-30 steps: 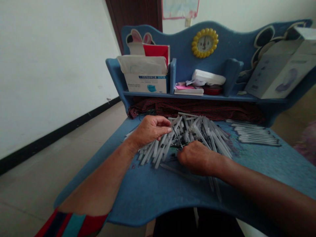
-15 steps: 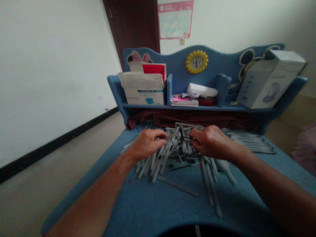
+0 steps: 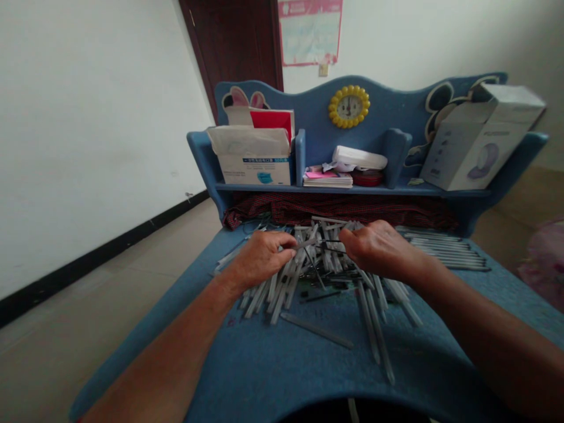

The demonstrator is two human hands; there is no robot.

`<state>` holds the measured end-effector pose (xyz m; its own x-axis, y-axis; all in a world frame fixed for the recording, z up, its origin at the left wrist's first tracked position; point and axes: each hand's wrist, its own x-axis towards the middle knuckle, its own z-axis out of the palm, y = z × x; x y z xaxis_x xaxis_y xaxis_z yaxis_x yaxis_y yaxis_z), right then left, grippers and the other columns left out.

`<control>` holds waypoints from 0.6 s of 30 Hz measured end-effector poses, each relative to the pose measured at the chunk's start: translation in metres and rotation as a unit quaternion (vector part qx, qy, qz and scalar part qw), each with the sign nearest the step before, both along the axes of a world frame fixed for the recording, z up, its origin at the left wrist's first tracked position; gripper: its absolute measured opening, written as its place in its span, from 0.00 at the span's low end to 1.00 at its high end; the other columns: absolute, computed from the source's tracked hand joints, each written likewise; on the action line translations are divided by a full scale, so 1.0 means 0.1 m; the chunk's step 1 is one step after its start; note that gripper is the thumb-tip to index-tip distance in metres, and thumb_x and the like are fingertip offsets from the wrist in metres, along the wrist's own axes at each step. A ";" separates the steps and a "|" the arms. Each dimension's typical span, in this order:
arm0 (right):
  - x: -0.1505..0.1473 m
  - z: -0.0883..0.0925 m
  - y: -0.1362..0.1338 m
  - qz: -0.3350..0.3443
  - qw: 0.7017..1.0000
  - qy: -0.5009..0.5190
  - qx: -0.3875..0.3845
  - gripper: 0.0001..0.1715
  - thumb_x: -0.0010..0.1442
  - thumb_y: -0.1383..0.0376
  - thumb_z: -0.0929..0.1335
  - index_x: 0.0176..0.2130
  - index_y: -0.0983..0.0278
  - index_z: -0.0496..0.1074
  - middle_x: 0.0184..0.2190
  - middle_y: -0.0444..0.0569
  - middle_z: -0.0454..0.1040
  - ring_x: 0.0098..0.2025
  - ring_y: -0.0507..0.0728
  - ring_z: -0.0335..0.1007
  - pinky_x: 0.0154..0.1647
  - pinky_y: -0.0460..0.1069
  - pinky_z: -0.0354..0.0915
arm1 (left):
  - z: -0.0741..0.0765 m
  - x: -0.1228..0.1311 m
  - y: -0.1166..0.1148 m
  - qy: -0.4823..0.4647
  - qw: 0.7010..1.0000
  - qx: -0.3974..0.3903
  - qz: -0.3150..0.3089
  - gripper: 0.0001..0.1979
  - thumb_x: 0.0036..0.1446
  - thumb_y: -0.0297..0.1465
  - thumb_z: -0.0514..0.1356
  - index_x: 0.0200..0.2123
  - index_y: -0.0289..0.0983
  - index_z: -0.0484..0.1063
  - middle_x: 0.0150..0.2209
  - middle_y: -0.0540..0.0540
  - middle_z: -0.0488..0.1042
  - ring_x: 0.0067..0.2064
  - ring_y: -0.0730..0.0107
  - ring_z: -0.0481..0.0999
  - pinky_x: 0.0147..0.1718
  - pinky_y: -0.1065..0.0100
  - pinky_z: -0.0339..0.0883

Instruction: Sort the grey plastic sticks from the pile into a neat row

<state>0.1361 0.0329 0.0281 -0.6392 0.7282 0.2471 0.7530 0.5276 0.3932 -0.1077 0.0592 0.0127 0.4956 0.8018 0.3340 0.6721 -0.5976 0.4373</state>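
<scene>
My left hand [image 3: 269, 252] pinches a pale translucent sleeve [image 3: 305, 243] that points right. Facing it, my right hand [image 3: 368, 245] is closed on a thin dark rod [image 3: 330, 241], whose left end is at or near the sleeve's tip; whether it is inside I cannot tell. Another dark rod shows just below it. Under both hands lies a loose pile of translucent sleeves [image 3: 278, 299] with dark thin pieces among them. A single sleeve [image 3: 317, 331] lies in front of the pile.
A row of thin rods [image 3: 453, 252] lies at the right of the blue table [image 3: 264, 370]. Behind are a checked cloth [image 3: 308, 210] and a blue shelf [image 3: 370, 191] bearing a mask box [image 3: 255, 167], papers [image 3: 328, 181] and a white box [image 3: 467, 147].
The rod in my right hand now reaches the sleeve's tip, where a small gap showed before. The whole view has shifted slightly; my left hand keeps its hold.
</scene>
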 end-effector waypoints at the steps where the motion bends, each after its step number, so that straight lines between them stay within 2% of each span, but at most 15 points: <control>1: -0.01 0.01 -0.01 0.001 1.000 -0.006 -0.007 0.11 0.58 0.75 0.58 0.32 0.68 0.67 0.19 0.50 0.73 0.19 0.53 0.65 0.20 0.48 0.37 | 0.00 0.00 0.00 0.008 1.000 0.002 -0.003 0.09 0.52 0.28 0.57 0.34 0.36 0.77 0.32 0.47 0.78 0.34 0.69 0.75 0.35 0.72 0.64; 8: -0.13 0.17 -0.05 0.008 0.996 -0.080 -0.036 0.12 0.57 0.77 0.60 0.35 0.68 0.69 0.22 0.51 0.75 0.22 0.56 0.70 0.19 0.46 0.42 | 0.02 0.04 -0.02 0.077 0.996 0.006 -0.040 0.10 0.52 0.27 0.56 0.32 0.37 0.77 0.30 0.47 0.77 0.34 0.68 0.74 0.36 0.71 0.61; 13: -0.21 0.30 -0.04 0.060 0.989 -0.125 -0.041 0.09 0.56 0.78 0.62 0.32 0.69 0.69 0.20 0.50 0.73 0.23 0.56 0.71 0.19 0.46 0.43 | 0.06 0.03 -0.06 0.058 0.995 -0.072 -0.039 0.09 0.51 0.29 0.56 0.30 0.36 0.77 0.25 0.50 0.75 0.29 0.71 0.73 0.30 0.74 0.60; 18: -0.33 0.35 -0.06 0.095 0.986 -0.128 -0.047 0.10 0.57 0.77 0.61 0.33 0.69 0.69 0.20 0.49 0.72 0.23 0.54 0.68 0.19 0.46 0.44 | 0.09 0.00 -0.07 -0.018 0.986 -0.159 -0.052 0.08 0.48 0.30 0.59 0.29 0.36 0.78 0.24 0.51 0.75 0.28 0.72 0.72 0.27 0.75 0.61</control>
